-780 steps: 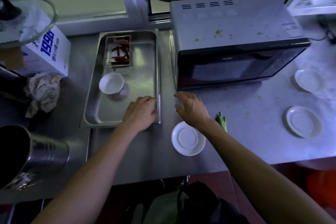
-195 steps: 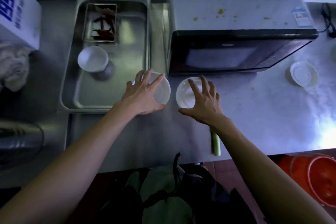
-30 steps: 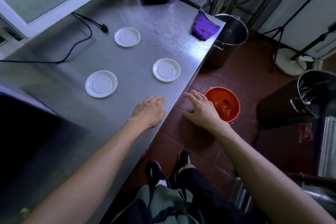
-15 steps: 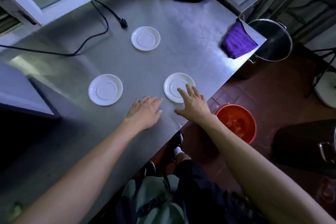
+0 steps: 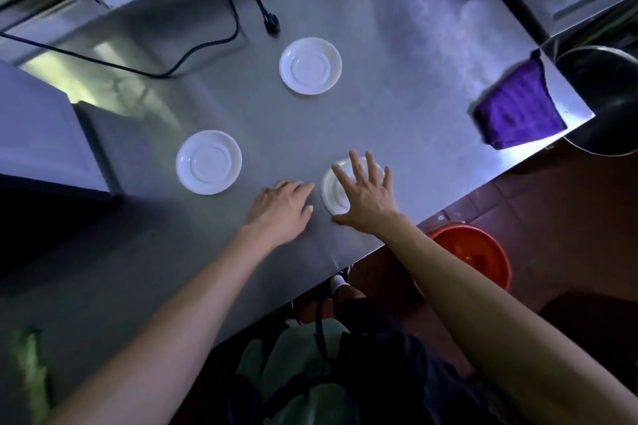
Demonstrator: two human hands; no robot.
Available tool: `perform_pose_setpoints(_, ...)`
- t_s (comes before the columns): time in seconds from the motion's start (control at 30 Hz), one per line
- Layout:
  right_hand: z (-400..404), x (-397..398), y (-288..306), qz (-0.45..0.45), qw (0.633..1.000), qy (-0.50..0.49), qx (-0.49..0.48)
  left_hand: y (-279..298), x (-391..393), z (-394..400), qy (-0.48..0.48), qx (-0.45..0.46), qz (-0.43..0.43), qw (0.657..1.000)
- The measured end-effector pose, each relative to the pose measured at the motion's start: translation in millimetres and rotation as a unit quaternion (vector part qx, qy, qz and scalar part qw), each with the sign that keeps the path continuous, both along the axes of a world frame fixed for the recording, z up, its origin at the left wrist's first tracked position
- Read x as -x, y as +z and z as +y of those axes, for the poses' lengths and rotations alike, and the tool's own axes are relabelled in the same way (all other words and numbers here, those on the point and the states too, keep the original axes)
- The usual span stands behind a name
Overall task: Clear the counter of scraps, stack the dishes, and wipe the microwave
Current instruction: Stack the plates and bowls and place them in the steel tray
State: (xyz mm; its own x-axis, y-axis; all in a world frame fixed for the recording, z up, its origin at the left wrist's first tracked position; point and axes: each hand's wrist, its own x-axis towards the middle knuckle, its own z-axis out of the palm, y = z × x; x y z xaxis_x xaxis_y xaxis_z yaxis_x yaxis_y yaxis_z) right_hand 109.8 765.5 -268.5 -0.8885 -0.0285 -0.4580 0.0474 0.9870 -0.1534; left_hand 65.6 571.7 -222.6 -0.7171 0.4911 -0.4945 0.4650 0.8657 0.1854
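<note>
Three white saucers lie apart on the steel worktop (image 5: 397, 55), none stacked yet. The nearest saucer (image 5: 333, 191) sits close to the front edge, directly under the right hand (image 5: 366, 197), whose grip is wide: fingers spread and straight over the dish, thumb out by its near rim, nothing pinched so far. The left hand (image 5: 279, 210) rests flat on the metal just left of that saucer, fingers loosely together, holding nothing. The middle saucer (image 5: 209, 162) lies further left, beyond the left hand and nearer to it than to the right; the far saucer (image 5: 310, 65) lies well back, near a loose plug (image 5: 272, 26). The right hand is best placed for the pick-up, probably carrying leftward to stack. A purple cloth (image 5: 514, 107) waits at the right corner.
</note>
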Motion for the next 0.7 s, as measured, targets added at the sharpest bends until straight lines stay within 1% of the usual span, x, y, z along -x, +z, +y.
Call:
perform_pose_setpoints(0.23,4.2,12.2,-6.3,-0.021,1.0,0.017,0.01,0.2,2.6,0.9,0.037,0.003,-0.002,0.999)
perform_pose_setpoints(0.4,-0.8,25.1,-3.7,0.001,1.0,0.029,0.01,-0.1,3.7,-7.3,0.063,-0.002,0.007,0.998)
perform_pose_setpoints(0.6,-24.6,55.8,1.3,0.01,0.998,0.054,0.026,0.8,7.9,-35.4,0.121,-0.016,0.012,0.992)
perform_pose_setpoints(0.7,-39.7,73.7,5.6,0.014,0.997,0.065,0.034,0.0,16.9,-53.8,0.148,-0.027,0.03,0.988)
